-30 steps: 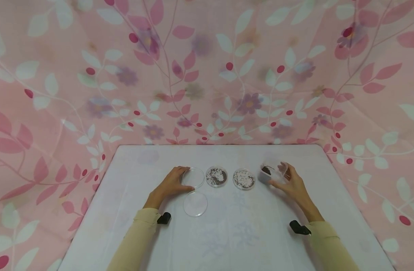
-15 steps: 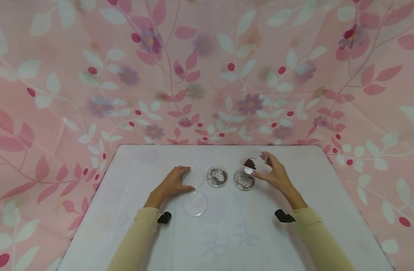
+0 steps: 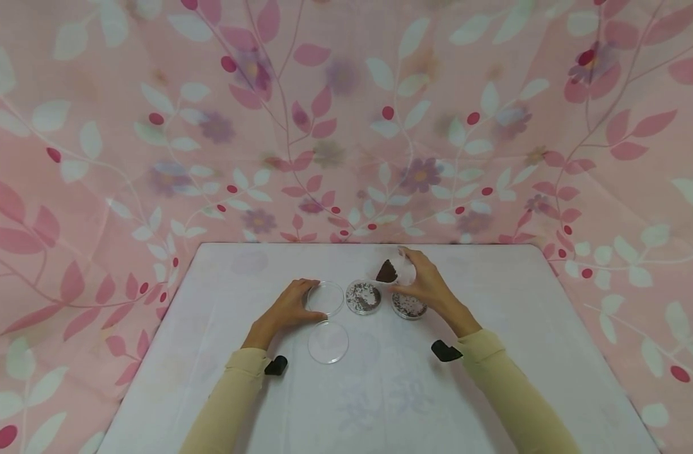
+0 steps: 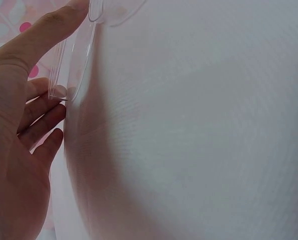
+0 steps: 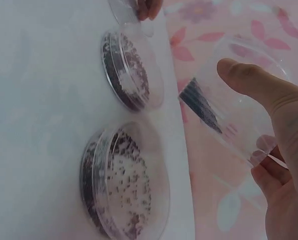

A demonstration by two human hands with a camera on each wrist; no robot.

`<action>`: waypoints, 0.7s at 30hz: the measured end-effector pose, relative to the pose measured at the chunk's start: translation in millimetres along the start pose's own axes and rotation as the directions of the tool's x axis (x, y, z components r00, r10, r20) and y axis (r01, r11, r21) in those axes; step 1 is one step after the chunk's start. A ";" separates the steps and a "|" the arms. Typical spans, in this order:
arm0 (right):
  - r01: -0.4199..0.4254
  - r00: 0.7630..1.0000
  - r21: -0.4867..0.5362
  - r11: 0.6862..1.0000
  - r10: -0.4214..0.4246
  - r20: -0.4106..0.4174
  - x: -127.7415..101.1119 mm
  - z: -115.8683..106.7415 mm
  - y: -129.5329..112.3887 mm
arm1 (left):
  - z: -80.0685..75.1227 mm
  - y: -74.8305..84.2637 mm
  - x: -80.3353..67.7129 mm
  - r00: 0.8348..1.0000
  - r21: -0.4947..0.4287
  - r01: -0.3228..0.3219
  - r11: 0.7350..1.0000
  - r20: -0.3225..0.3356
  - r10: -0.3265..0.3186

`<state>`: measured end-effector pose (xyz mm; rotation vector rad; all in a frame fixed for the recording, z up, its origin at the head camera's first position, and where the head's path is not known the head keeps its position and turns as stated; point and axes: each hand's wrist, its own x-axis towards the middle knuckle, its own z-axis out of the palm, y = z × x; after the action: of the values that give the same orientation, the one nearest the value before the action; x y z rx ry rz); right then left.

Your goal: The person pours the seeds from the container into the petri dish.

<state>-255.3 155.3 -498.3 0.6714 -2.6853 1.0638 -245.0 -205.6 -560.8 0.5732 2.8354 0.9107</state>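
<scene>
My left hand (image 3: 286, 312) grips the rim of a clear petri dish (image 3: 326, 299) resting on the table, thumb on the near side and fingers on the far side. In my right hand (image 3: 431, 287) is a clear plastic tub (image 5: 244, 107), tilted, with dark, soil-like crumbs (image 3: 387, 272) gathered at its lower end. It is above and behind a covered petri dish (image 3: 363, 297) with dark crumbs in it. A second such dish (image 3: 408, 306) sits under my right hand, partly hidden by it.
A clear round lid or dish (image 3: 328, 342) lies in front of the petri dish in my left hand. The white-covered table (image 3: 238, 403) ends at the back against a pink floral curtain (image 3: 346, 126).
My right hand has lifted the tub from the table's right side and carried it left, past the right-hand crumb dish, tilting it. The left hand stays where it was.
</scene>
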 end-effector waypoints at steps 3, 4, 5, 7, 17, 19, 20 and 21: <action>0.006 0.999 -0.037 0.999 -0.005 0.041 6.8 5.7 -9.9 | -0.3 0.4 -0.2 1.000 -0.003 -0.004 1.000 0.000 0.004; 0.005 0.998 -0.048 0.999 -0.003 0.055 8.9 7.5 -13.4 | -0.4 0.6 -0.4 1.000 0.000 -0.004 1.000 0.002 0.004; 0.008 0.998 -0.060 0.998 -0.004 0.067 10.8 9.5 -16.0 | -0.2 0.6 -0.4 1.000 -0.002 -0.007 1.000 0.003 0.007; 0.026 0.996 -0.088 0.996 -0.018 0.088 14.2 13.8 -21.0 | -0.4 0.9 -0.7 1.000 -0.004 -0.008 1.000 0.002 0.008; 0.161 0.984 -0.227 0.960 -0.139 0.112 24.4 32.0 -40.5 | 0.2 1.1 -1.0 1.000 0.005 0.001 1.000 0.006 -0.001; 0.178 0.981 -0.257 0.950 -0.150 0.123 25.8 35.6 -44.1 | -0.2 1.2 -0.8 1.000 0.004 -0.006 1.000 0.003 0.006; 0.188 0.979 -0.268 0.945 -0.159 0.128 26.5 37.4 -46.0 | -0.4 1.2 -0.6 1.000 0.003 -0.007 1.000 0.002 0.007; 0.199 0.977 -0.282 0.938 -0.167 0.133 27.4 39.5 -47.3 | -0.4 1.0 -0.4 1.000 0.004 -0.008 1.000 0.002 0.007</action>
<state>-257.2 88.5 -489.7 0.9194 -2.7223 0.5799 -244.4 -205.2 -559.9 0.5854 2.8355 0.9051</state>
